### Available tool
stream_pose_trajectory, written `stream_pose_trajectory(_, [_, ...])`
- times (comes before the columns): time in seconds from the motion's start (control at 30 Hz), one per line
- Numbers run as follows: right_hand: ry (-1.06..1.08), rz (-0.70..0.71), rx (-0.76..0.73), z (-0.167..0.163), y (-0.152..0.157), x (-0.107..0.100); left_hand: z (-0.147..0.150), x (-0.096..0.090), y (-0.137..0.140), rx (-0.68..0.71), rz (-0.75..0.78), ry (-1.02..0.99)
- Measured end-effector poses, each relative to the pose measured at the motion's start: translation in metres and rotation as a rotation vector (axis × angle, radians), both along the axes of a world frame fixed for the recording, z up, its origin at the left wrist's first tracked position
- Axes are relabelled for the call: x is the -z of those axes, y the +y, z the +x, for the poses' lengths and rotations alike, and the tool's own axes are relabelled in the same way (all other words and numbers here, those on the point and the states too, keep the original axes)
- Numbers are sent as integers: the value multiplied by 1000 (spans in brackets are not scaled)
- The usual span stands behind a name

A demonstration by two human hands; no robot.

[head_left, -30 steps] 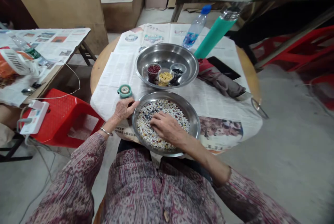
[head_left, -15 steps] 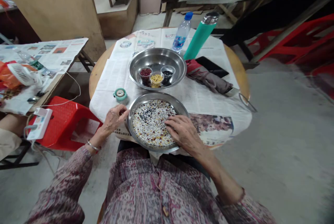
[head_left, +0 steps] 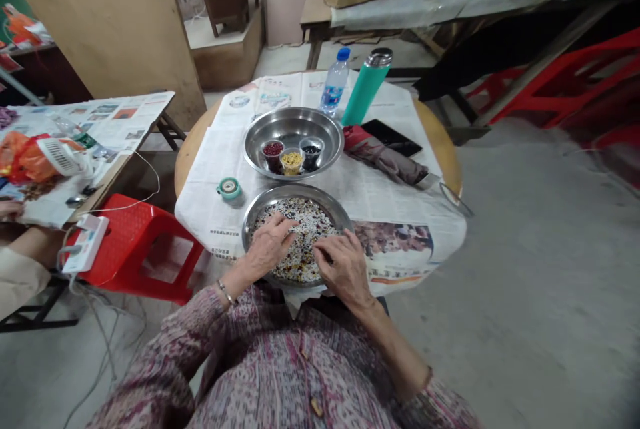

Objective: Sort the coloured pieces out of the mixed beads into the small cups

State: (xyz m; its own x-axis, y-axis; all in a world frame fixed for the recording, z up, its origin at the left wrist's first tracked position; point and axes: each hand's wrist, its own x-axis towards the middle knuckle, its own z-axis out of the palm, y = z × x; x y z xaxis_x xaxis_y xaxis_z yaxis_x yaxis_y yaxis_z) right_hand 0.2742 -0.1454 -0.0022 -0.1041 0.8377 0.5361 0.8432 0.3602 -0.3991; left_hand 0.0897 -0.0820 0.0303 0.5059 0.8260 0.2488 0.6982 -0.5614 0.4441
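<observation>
In the head view a metal basin (head_left: 345,207) close to my body holds a mix of white grains with dark, red and yellow beans (head_left: 307,235). My left hand (head_left: 271,243) is over the left part of the mix, its fingers stretched out and the thumb apart. At the basin's right side is my right hand (head_left: 345,265), fingers curled toward the thumb; whatever lies between the tips is too small to make out. Just beyond, a second metal basin (head_left: 255,127) holds a cup of red beans (head_left: 273,155), a cup of yellow beans (head_left: 291,162) and a cup of black beans (head_left: 311,152).
Newspaper (head_left: 210,169) covers the round table. A tape roll (head_left: 229,188) lies at the left. A water bottle (head_left: 334,85), a green flask (head_left: 367,85), a phone (head_left: 393,137) and a folded umbrella (head_left: 385,155) are farther right. A red stool (head_left: 145,242) stands at the left.
My left hand has moved from the near basin's left rim to above the mix. My right hand has curled its fingers and drawn back toward the basin's right edge. The view has shifted slightly.
</observation>
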Motion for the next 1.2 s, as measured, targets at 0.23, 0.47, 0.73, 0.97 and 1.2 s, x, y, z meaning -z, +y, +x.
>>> stream_pose_trajectory(0.23, [46, 65, 11, -1, 3, 4, 15, 13, 6, 3, -47, 147])
stream_pose_trajectory(0.47, [77, 80, -9, -1, 7, 7, 0, 6, -6, -20, -15, 78])
stream_pose_trajectory(0.73, [217, 120, -16, 3, 11, 11, -11, -5, 13, -71, -21, -23])
stream_pose_trajectory(0.97, [472, 63, -2, 5, 7, 20, -16, -54, 104, -138, 118, -38])
stream_pose_trajectory(1.2, [476, 92, -1, 4, 8, 14, -11, -53, 189, -288, 187, 155])
